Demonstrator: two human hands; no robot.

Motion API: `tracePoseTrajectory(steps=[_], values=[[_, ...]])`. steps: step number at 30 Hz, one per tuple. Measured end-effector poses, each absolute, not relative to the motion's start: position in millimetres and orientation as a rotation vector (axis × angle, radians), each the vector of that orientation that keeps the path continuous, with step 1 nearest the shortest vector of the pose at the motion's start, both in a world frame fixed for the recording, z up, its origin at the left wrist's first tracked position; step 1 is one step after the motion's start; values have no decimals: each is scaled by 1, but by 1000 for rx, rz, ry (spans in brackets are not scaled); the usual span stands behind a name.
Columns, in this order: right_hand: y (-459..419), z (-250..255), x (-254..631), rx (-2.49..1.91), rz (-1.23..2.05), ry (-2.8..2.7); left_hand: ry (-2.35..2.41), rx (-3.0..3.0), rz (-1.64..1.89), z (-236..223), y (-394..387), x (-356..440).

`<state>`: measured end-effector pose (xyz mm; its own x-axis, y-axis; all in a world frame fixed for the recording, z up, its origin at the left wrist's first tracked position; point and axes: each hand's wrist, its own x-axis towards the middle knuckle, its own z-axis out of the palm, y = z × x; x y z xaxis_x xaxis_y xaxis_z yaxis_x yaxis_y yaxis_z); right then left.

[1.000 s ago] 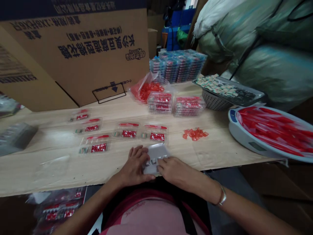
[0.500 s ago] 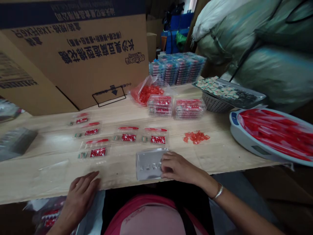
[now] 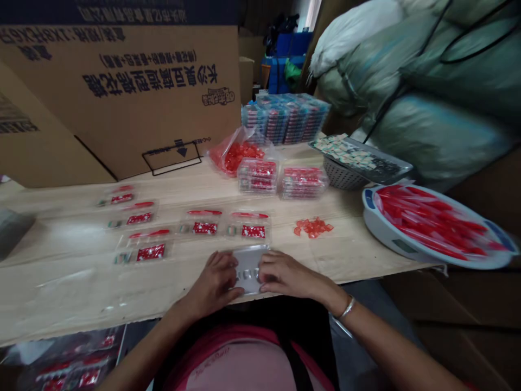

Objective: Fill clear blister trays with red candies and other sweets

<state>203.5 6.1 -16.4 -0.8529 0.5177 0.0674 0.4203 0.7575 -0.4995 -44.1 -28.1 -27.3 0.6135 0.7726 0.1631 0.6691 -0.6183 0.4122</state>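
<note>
A clear plastic tray (image 3: 248, 275) with small moulded bumps lies near the table's front edge, between my hands. My left hand (image 3: 217, 279) grips its left side with the fingers curled. On its right side my right hand (image 3: 281, 273) is closed over the edge, and both hands hide the tray's ends. Just behind stand clear trays, each with a red stick-like piece, a red patterned packet and a small pale-green packet: one tray (image 3: 248, 224), its left neighbour (image 3: 202, 221) and several farther left. A small pile of translucent red pieces (image 3: 313, 227) lies beyond my right hand.
At the right a white scale (image 3: 401, 247) bears a basin of red wrapped pieces (image 3: 431, 222). Behind are stacked filled trays (image 3: 303, 183), a bag of red pieces (image 3: 244, 157), a black tray of small packets (image 3: 385, 168) over a basket, and a large carton (image 3: 163, 108).
My left hand has moved right from the bare table to the clear tray's left side. My right hand stays on its right side. The view has shifted a little to the right.
</note>
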Motion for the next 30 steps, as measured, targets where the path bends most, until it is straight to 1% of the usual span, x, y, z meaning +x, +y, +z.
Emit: tracePoseTrajectory(steps=[2,6,7,9,12,18,24,30], values=[[-5,-13,201,-783,563,-2800,1129,2449,519,-34,-20,-43],[-28,-6,189,-857,107,-2926,1065,2418,587,-42,-15,-51],[-30,-6,187,-852,64,-2944,1061,2421,597,-42,-16,-52],[-29,-7,186,-850,149,-2944,1062,2432,606,-41,-17,-52],[-17,-12,194,-881,396,-2833,1081,2452,585,-36,-18,-50],[-6,-30,202,-796,587,-2688,1120,2411,513,-34,-18,-50],[-3,-36,204,-741,639,-2675,1130,2389,502,-37,-17,-52],[-5,-23,198,-848,546,-2770,1160,2487,460,-37,-20,-49]])
